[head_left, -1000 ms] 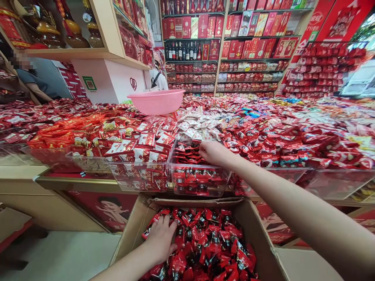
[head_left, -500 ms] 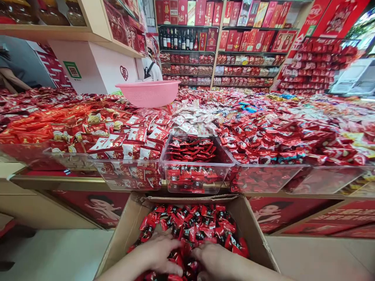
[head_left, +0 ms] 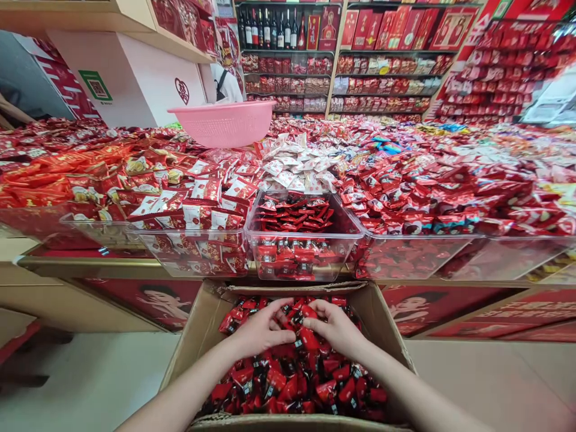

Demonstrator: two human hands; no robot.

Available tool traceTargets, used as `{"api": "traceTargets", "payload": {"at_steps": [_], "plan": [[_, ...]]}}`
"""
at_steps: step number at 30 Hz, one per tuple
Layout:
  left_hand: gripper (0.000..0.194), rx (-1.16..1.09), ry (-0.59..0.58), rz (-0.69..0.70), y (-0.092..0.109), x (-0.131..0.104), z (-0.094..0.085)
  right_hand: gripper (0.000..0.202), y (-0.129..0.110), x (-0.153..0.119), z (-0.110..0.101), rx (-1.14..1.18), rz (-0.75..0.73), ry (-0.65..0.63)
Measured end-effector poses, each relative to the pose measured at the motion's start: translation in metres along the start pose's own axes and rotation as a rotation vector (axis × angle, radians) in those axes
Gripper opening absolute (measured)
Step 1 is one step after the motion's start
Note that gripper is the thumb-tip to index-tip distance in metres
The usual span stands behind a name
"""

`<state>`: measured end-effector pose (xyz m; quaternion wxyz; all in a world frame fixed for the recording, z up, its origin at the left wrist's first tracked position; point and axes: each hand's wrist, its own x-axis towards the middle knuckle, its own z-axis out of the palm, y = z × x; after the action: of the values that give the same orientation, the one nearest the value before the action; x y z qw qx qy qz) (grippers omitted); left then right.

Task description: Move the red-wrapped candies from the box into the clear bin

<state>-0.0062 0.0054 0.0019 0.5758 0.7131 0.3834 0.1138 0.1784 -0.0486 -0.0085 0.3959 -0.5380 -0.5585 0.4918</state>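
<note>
Several wrapped candies (head_left: 309,339) lie between left hand (head_left: 258,330) and right hand (head_left: 339,330).
Left fingers are spread; whether the right pinches any, I cannot tell. Gathering seems in hand; lifting would call for closer cupping. Cardboard box (head_left: 200,327) surrounds them; plastic bin (head_left: 301,235) at twelve o'clock.

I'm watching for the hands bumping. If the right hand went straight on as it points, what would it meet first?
The right hand would probably meet the red packets just ahead of it first, then perhaps the left hand; depth between them is unclear.
</note>
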Motion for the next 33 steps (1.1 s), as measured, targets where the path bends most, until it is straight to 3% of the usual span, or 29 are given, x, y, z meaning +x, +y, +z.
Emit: {"api": "traceTargets", "payload": {"at_steps": [4,8,12,16,19,21,24,27,29,30,33], "plan": [[0.046,-0.162,0.042,0.12,0.014,0.008,0.019,0.025,0.0,0.001,0.009,0.314,0.086,0.017],[0.031,-0.339,0.045,0.095,0.003,0.012,0.028,0.028,0.0,-0.003,0.009,0.394,0.19,0.092],[0.028,-0.442,0.036,-0.007,-0.011,0.01,0.027,0.03,0.0,-0.005,0.008,0.315,0.171,0.113],[0.026,-0.456,0.066,0.009,-0.011,0.005,0.025,0.026,0.001,-0.004,0.011,0.205,0.064,0.078],[0.024,-0.373,0.074,0.067,-0.012,0.003,0.023,0.02,-0.005,-0.007,0.011,-0.032,-0.072,0.096],[0.025,-0.318,0.047,0.086,-0.018,0.003,0.023,0.017,-0.022,-0.013,0.006,-0.227,-0.204,0.111],[0.033,-0.317,0.04,0.054,-0.03,0.004,0.021,0.017,-0.073,-0.026,-0.016,-0.467,-0.502,0.115],[0.046,-0.288,0.082,0.028,-0.037,0.005,0.021,0.02,-0.139,-0.027,-0.049,-0.701,-0.743,0.322],[0.053,-0.233,0.092,0.034,-0.037,0.004,0.021,0.018,-0.176,-0.012,-0.071,-0.891,-0.73,0.44],[0.054,-0.208,0.093,0.042,-0.036,0.004,0.021,0.016,-0.191,0.0,-0.08,-0.985,-0.664,0.417],[0.049,-0.185,0.084,0.059,-0.035,0.003,0.022,0.011,-0.212,0.044,-0.097,-1.164,-0.354,0.141]]}}
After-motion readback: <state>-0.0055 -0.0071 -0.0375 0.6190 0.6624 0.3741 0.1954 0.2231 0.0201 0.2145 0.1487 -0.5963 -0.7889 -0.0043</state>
